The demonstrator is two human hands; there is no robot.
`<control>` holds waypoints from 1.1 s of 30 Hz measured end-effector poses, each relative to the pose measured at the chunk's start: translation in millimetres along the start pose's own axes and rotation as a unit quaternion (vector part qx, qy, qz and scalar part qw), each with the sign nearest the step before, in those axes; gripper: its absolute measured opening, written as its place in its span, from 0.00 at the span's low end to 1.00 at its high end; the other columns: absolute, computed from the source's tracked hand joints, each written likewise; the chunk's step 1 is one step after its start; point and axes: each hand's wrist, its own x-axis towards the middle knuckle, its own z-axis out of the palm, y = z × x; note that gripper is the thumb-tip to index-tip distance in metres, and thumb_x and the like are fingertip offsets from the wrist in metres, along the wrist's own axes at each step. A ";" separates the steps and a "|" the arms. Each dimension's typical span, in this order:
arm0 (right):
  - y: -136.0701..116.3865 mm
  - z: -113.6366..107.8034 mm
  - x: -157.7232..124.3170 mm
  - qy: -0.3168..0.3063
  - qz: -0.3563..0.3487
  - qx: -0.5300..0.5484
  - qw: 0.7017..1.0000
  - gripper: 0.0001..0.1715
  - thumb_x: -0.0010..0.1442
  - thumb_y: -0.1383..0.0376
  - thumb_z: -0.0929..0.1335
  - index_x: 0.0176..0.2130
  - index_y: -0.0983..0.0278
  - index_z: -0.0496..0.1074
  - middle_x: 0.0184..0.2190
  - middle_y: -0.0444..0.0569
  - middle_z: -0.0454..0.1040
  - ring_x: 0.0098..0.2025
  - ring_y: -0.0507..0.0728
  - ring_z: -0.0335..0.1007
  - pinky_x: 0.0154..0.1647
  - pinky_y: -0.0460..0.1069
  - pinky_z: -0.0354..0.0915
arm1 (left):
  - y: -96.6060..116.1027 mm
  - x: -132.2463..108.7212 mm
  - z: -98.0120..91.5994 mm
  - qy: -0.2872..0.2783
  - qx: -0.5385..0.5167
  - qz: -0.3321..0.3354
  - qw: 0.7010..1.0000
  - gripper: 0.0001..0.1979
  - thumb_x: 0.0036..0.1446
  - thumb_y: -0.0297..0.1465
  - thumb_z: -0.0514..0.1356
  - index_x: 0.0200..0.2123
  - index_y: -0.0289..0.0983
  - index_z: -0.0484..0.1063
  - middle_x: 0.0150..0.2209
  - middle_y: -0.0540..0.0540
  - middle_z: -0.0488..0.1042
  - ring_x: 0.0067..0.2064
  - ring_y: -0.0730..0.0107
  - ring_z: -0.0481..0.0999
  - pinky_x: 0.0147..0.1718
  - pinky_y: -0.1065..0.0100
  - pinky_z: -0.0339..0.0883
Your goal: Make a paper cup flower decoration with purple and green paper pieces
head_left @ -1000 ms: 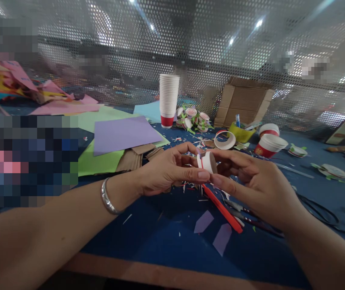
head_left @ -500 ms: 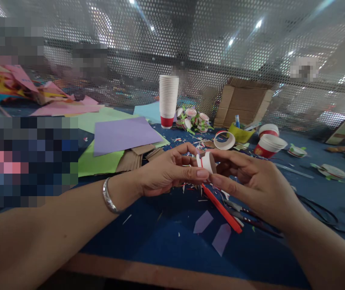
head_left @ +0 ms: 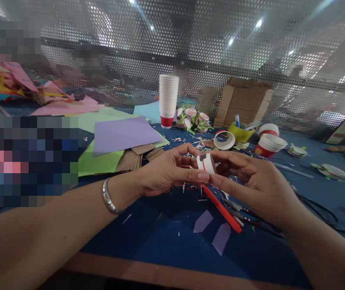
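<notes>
A short cut-off paper cup base (head_left: 207,164), white with a thin red line, is held on its side between both hands above the table. My left hand (head_left: 177,167), with a silver bangle at its wrist, pinches it between thumb and fingers. From the other side, my right hand (head_left: 245,173) grips it with thumb and forefinger. A notch shows in its upper edge, and the fingers hide part of it. Below the hands lie a red pen-like tool (head_left: 223,208), dark-handled scissors (head_left: 245,215) and two pointed purple paper strips (head_left: 203,222) (head_left: 221,238).
Behind stand stacked paper cups (head_left: 169,100), small cup crafts (head_left: 192,119), a yellow-green container (head_left: 240,133) and cardboard (head_left: 243,102). Coloured paper sheets (head_left: 125,135) lie left. More cups (head_left: 269,146) and a dark cable (head_left: 320,209) are at right. Paper scraps litter the table.
The cup base has turned slightly between my fingers, so the notch in its upper edge shows more clearly. Both hands stay almost in place.
</notes>
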 end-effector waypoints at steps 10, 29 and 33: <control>2.0 -2.7 -2.7 -0.014 0.008 -0.005 1.000 0.25 0.64 0.54 0.73 0.58 0.55 0.75 0.44 0.46 0.83 0.43 0.58 0.81 0.40 0.49 0.75 | -0.9 1.1 -2.4 -0.002 0.024 0.000 1.000 0.21 0.48 0.27 0.75 0.41 0.39 0.69 0.37 0.51 0.78 0.35 0.76 0.78 0.31 0.76 0.69; 4.1 -2.8 -2.4 -0.011 0.010 -0.007 1.000 0.25 0.61 0.54 0.74 0.57 0.54 0.75 0.45 0.44 0.83 0.43 0.55 0.81 0.41 0.48 0.75 | -2.4 2.3 -4.1 -0.018 0.057 0.023 0.998 0.21 0.49 0.27 0.74 0.42 0.40 0.68 0.35 0.51 0.78 0.35 0.77 0.76 0.32 0.75 0.66; 2.9 -3.6 -1.7 -0.013 0.008 -0.018 1.000 0.25 0.61 0.54 0.75 0.57 0.55 0.76 0.44 0.44 0.83 0.41 0.55 0.80 0.40 0.48 0.75 | -1.0 1.3 -3.1 -0.029 0.056 0.032 0.997 0.20 0.50 0.26 0.73 0.42 0.39 0.68 0.35 0.51 0.79 0.36 0.77 0.78 0.33 0.76 0.69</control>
